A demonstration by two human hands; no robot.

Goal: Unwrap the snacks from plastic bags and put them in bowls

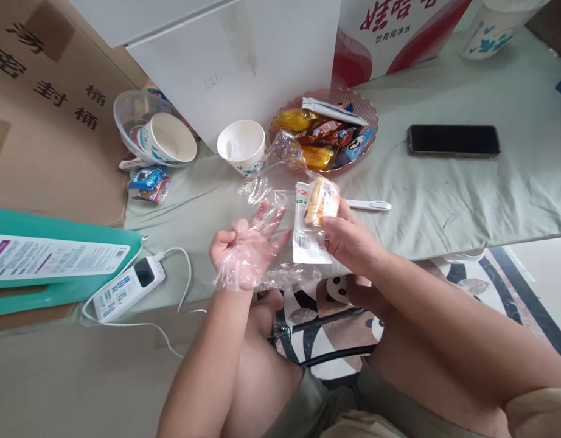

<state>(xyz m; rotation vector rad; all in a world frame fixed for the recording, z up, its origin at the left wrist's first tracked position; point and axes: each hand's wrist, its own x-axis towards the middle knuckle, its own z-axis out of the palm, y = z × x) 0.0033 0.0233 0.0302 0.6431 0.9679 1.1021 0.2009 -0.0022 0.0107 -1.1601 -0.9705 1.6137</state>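
Note:
My left hand [250, 252] is palm up with its fingers apart, covered by a loose, clear plastic glove [237, 271]. Nothing is gripped in it. My right hand [353, 237] pinches a small wrapped pastry [320, 204] between thumb and fingers. A flat white printed packet [306, 243] lies against the pastry, in the same grip. Behind the two hands, crumpled clear film [280, 152] stretches up to a pink scalloped bowl [374, 121] of wrapped snacks. A white paper cup [241, 149] stands left of that bowl.
On the left are a clear plastic bowl [123, 121] with a paper cup [171, 140], small snack packets [148, 182] and a white power bank [128, 289] with its cable. A phone [454, 140] and a slim white stick [369, 205] lie to the right. Boxes [244, 67] stand behind.

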